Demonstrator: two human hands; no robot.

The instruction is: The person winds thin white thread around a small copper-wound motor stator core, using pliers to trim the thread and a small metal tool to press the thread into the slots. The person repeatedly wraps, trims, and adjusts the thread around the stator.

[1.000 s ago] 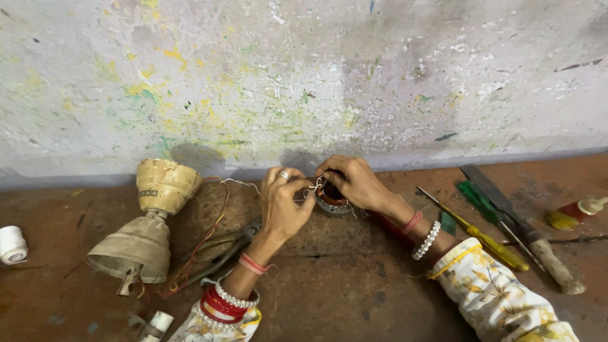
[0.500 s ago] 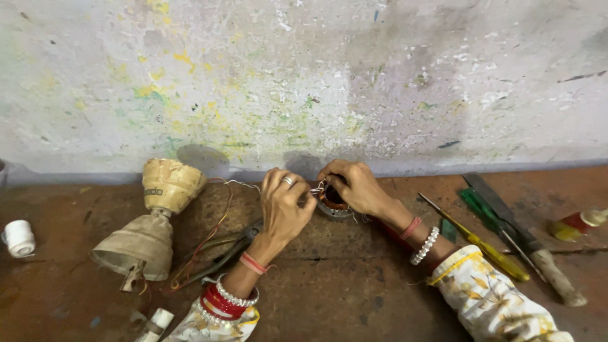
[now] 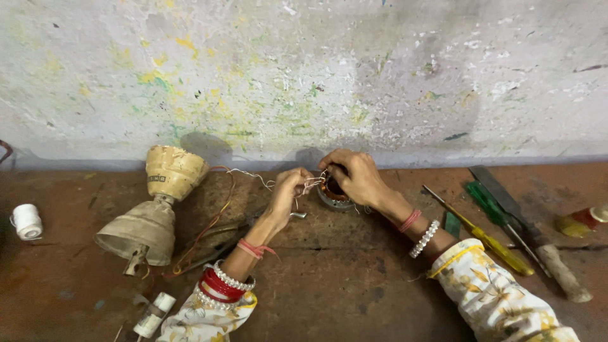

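Right hand [image 3: 356, 178] grip clamps the copper-wound coil [image 3: 332, 190] on the desk [image 3: 329, 278]. Left hand [image 3: 288, 193], just left of the coil, pinches thin wire [image 3: 310, 184] leading into it.

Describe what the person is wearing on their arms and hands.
Both hands are bare, no gloves. The left hand has a red thread at the wrist, then white beaded and red bangles. The right hand has a red thread and a white beaded bracelet. Sleeves are cream with yellow floral print.

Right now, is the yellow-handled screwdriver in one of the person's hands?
No, the yellow-handled screwdriver lies on the floor beside the right forearm, while both hands work at the small copper coil.
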